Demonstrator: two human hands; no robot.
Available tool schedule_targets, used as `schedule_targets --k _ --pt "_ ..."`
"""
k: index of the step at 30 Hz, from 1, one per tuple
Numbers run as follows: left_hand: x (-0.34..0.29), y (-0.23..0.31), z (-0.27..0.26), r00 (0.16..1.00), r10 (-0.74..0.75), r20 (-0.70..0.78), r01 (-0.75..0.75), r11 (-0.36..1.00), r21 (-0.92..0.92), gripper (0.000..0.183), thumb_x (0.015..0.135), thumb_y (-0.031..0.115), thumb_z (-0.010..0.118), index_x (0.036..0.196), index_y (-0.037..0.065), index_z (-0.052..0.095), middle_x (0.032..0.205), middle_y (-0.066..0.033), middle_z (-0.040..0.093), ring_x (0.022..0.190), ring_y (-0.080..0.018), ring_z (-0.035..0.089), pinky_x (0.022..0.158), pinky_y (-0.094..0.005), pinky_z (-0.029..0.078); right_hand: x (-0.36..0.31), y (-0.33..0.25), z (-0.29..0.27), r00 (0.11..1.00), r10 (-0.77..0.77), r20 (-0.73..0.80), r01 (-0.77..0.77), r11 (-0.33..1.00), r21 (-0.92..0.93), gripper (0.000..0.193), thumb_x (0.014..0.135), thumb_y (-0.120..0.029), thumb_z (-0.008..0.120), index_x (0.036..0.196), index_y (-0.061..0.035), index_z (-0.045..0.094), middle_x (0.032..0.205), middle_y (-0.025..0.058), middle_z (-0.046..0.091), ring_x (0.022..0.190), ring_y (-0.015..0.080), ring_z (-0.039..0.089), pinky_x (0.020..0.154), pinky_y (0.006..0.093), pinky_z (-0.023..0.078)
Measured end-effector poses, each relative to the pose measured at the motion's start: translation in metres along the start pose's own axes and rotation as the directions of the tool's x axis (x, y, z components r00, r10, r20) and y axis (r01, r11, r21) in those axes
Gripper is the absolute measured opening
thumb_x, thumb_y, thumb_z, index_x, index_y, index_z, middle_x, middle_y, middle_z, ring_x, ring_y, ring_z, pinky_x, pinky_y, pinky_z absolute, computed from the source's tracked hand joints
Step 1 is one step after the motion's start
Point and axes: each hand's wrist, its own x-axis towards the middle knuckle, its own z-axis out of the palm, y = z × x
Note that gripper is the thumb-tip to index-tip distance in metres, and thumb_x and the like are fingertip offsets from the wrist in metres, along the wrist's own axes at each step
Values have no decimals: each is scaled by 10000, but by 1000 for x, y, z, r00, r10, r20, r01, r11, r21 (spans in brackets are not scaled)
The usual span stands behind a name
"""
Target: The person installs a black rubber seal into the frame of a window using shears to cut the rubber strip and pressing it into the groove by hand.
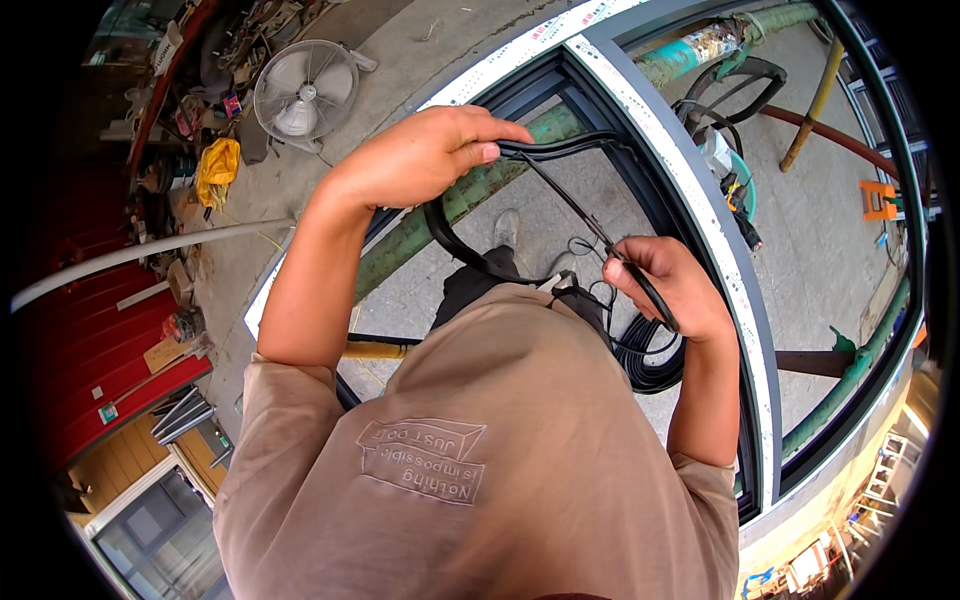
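My left hand [425, 155] is closed in a pinch at the far side of a large grey metal window frame [620, 85]. Between its thumb and index finger is a black rubber sealing strip [575, 148], which runs right to the frame's inner corner and also hangs down toward my waist. My right hand [665, 285] grips the black handles of a pair of long scissors [572, 206]. Their slim blades point up and left, with the tip at the strip beside my left fingertips. Whether the blades are parted is hard to tell.
A coil of black strip [650, 365] hangs low at my right side. Green pipes [400, 250] run under the frame. An upright fan [305, 90] and a yellow bag [217, 170] are at the far left. Right of me are a teal tub [745, 185] and an orange stool [878, 200].
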Motion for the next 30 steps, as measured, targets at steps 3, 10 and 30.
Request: schedule_targets --k 3,10,30 --pt "0 -5 2 999 40 -13 -40 999 -12 343 1114 81 664 1446 93 750 1049 -128 665 993 -308 633 942 -436 519 -2 -4 -1 1000 28 -2 -28 999 -29 595 1081 -520 800 812 0 691 625 -43 466 612 80 414 542 354 330" --pt "-1 -5 2 1000 23 -5 -23 1000 -18 345 1111 82 666 1444 89 753 1089 -133 694 1022 -323 641 966 -438 526 -2 -3 4 997 65 -31 -65 998 -22 568 1061 -486 835 810 8 710 616 -26 470 610 77 425 536 356 340" --pt "-3 5 3 978 -200 60 208 928 -310 398 1174 200 610 1538 70 704 1017 -58 731 798 -158 618 752 -350 551 -4 30 40 927 -136 -350 224 949 223 423 965 -347 949 900 -43 662 709 -42 553 686 74 474 607 308 387"
